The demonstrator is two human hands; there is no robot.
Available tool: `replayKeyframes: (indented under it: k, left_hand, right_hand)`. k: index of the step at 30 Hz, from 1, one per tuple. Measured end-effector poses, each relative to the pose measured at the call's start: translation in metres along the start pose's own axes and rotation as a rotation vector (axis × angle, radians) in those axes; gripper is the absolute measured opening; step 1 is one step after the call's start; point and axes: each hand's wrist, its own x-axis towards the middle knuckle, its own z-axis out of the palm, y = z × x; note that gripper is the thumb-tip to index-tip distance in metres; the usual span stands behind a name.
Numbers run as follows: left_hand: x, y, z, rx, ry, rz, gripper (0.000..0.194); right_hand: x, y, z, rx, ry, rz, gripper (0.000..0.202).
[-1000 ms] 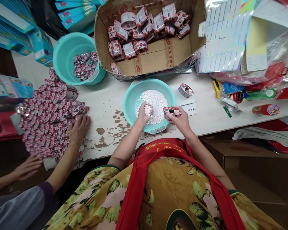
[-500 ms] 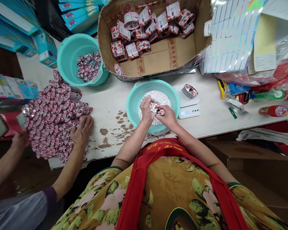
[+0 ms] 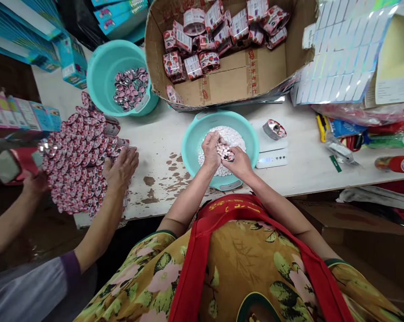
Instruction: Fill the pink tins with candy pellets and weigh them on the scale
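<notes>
My left hand (image 3: 210, 151) is cupped over a turquoise basin (image 3: 186, 145), with a small heap of white tablets (image 3: 223, 148) lying against its fingers. From the other side, my right hand (image 3: 241, 163) grips a small printed tin (image 3: 228, 157), its open mouth held up to those tablets. Many more white tablets (image 3: 234, 135) cover the bottom of the basin. Just right of the basin, another printed tin (image 3: 274, 129) rests on a white digital scale (image 3: 271, 158). My fingers partly hide the tin in my right hand.
A cardboard box (image 3: 228, 85) of printed tins stands behind the basin. A second turquoise basin (image 3: 97, 80) holds small round lids. At left, a co-worker's hands (image 3: 120, 167) are at a large stack of tins (image 3: 77, 165). A box cutter (image 3: 321, 128) lies at right.
The view has shifted, so things on the table appear further right. My hands stay together over the basin. The co-worker's nearer hand has straightened its fingers at the stack's edge.
</notes>
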Motion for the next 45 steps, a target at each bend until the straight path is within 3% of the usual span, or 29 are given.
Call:
replayKeyframes:
  k: [4, 10, 14, 19, 23, 27, 30, 33, 35, 37, 40, 43, 45]
  left_hand:
    - [0.002, -0.003, 0.004, -0.007, -0.042, -0.013, 0.042]
    - [-0.002, -0.007, 0.015, 0.050, 0.043, 0.069, 0.042]
    - [-0.012, -0.006, 0.017, 0.017, -0.033, 0.063, 0.041]
    - [-0.014, -0.002, 0.017, -0.021, -0.082, 0.060, 0.039]
    - [-0.016, 0.006, 0.018, 0.049, -0.114, 0.048, 0.043]
    - [-0.009, 0.018, -0.004, 0.130, -0.074, 0.093, 0.045]
    - [0.005, 0.018, -0.038, 0.391, -0.047, 0.108, 0.044]
    - [0.010, -0.003, -0.060, 1.000, -0.308, 0.032, 0.032]
    - [0.002, -0.027, -0.060, 1.379, -0.558, 0.060, 0.025]
    - [-0.010, -0.049, -0.052, 1.619, -0.730, 0.128, 0.036]
    - [-0.027, -0.063, -0.046, 1.778, -0.893, 0.122, 0.047]
    - [-0.031, -0.051, -0.058, 1.782, -1.058, 0.033, 0.045]
    - [-0.026, -0.039, -0.072, 1.791, -1.085, -0.054, 0.042]
  right_hand:
    - [0.002, 0.002, -0.004, -0.015, 0.002, 0.021, 0.026]
    - [-0.001, 0.002, -0.007, -0.013, 0.045, -0.068, 0.031]
    - [0.001, 0.007, -0.008, 0.019, 0.073, -0.009, 0.032]
    - [0.005, 0.011, -0.002, 0.089, 0.072, -0.030, 0.027]
    - [0.009, 0.013, 0.004, 0.232, 0.091, -0.085, 0.034]
    - [0.010, 0.019, -0.010, 0.337, 0.094, -0.168, 0.036]
    - [0.006, 0.027, -0.028, 0.390, 0.237, -0.220, 0.037]
    - [0.004, 0.037, -0.034, 0.380, 0.392, -0.271, 0.038]
    - [0.004, 0.042, -0.029, 0.352, 0.430, -0.328, 0.038]
    - [0.004, 0.046, -0.019, 0.314, 0.432, -0.368, 0.038]
    - [0.005, 0.048, -0.010, 0.268, 0.420, -0.362, 0.037]
    - [0.005, 0.048, -0.009, 0.258, 0.408, -0.344, 0.037]
    - [0.006, 0.047, -0.010, 0.250, 0.404, -0.336, 0.036]
